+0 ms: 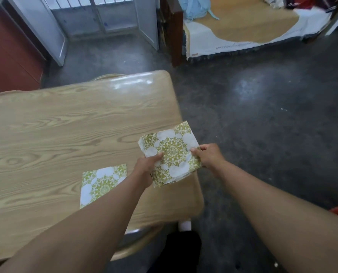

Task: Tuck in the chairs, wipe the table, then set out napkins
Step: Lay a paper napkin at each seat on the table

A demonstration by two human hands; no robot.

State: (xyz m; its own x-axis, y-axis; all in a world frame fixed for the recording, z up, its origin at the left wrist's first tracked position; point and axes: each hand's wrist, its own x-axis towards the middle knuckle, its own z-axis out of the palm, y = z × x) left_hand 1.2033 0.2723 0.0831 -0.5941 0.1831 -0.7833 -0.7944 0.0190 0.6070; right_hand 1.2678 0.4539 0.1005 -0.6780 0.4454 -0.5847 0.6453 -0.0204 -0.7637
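Note:
A stack of green-and-white patterned napkins (173,149) hangs just above the right edge of the wooden table (65,125). My left hand (147,167) grips its lower left side, thumb on top. My right hand (208,156) pinches its right edge. One single napkin (103,184) of the same pattern lies flat on the table, to the left of my left forearm. A chair back (109,76) peeks over the table's far edge, and another chair's rim (138,245) shows under the near edge.
Dark concrete floor (262,115) spreads to the right of the table. A bed with a tan mat (243,22) stands at the back right, a red-brown cabinet (10,56) at the left, a white door frame (51,36) beyond the table.

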